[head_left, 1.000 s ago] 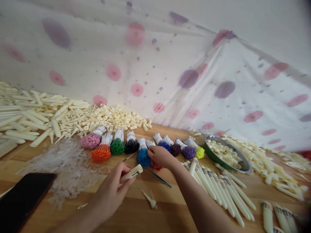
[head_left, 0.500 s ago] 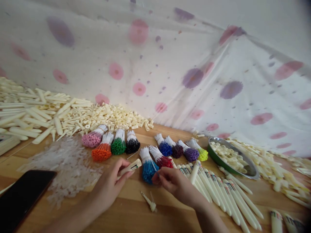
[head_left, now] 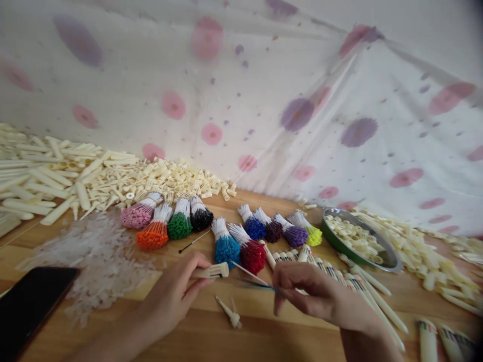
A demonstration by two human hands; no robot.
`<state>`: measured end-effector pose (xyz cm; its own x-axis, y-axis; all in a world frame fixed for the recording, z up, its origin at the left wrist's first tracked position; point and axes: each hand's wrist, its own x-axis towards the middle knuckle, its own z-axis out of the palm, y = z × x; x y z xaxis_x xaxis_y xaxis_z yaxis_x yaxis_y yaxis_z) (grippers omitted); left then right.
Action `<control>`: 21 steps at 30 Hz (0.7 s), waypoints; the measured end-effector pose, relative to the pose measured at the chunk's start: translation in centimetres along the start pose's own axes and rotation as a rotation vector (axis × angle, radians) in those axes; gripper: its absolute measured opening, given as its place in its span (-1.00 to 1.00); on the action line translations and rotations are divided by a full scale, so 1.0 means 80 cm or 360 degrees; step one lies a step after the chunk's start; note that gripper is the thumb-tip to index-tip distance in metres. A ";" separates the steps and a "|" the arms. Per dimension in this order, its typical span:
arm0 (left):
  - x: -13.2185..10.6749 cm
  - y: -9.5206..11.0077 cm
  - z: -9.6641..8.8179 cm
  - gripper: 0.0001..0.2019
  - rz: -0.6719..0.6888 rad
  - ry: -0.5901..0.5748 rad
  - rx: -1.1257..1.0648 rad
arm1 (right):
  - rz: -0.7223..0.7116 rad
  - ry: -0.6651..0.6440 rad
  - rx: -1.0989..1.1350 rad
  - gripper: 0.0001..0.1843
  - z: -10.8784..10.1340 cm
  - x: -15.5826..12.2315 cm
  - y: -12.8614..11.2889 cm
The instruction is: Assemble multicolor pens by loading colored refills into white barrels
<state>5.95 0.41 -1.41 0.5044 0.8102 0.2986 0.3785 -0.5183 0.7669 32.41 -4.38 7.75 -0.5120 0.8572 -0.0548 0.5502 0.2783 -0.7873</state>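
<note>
My left hand [head_left: 175,291] is closed around a cream slotted pen barrel piece [head_left: 218,271], its end pointing right with a dark slider in one slot. Pinched in my right hand [head_left: 319,291] is a thin white pen refill [head_left: 251,274] with a blue end, its white tip near the barrel piece but apart from it. Behind the hands stand a light-blue refill bundle [head_left: 227,249] and a red refill bundle [head_left: 252,254]. A small cream pointed part [head_left: 229,312] lies on the table between my forearms. One loose black-ended refill [head_left: 194,241] rests farther back.
More refill bundles, such as the orange bundle [head_left: 152,234], line the back. Clear plastic bits [head_left: 94,261] and a phone [head_left: 37,306] lie left. Rightward are assembled pens [head_left: 381,306] and a green-sided bowl [head_left: 335,245] of cream parts. Cream barrels [head_left: 49,176] pile far left.
My right hand has drawn back to the right from the light-blue bundle and now shows a blue-ended refill. My left hand with the barrel piece has shifted slightly right and down.
</note>
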 end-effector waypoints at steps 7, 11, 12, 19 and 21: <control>-0.001 -0.001 -0.025 -0.78 0.0266 0.0061 0.0127 | -0.0188 -0.0141 0.0139 -0.62 -0.003 0.001 0.016; 0.001 0.000 -0.027 -0.76 0.0367 0.0058 0.0252 | -0.0228 -0.0196 0.0145 -0.64 0.002 0.010 0.017; 0.001 0.000 -0.028 -0.75 0.0393 0.0053 0.0266 | -0.0235 -0.0211 0.0158 -0.65 0.003 0.011 0.016; -0.003 0.007 -0.026 -0.75 0.0451 -0.0055 0.0240 | -0.0212 -0.0225 0.0164 -0.71 0.008 0.012 0.010; -0.004 0.012 -0.027 -0.77 0.0484 -0.0092 0.0257 | -0.0242 -0.0228 0.0163 -0.73 0.010 0.013 0.008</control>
<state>4.51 0.24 0.49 0.6546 0.5973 0.4635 0.3196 -0.7742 0.5463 31.73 -3.68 6.70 -0.6762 0.7366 -0.0114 0.3933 0.3479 -0.8510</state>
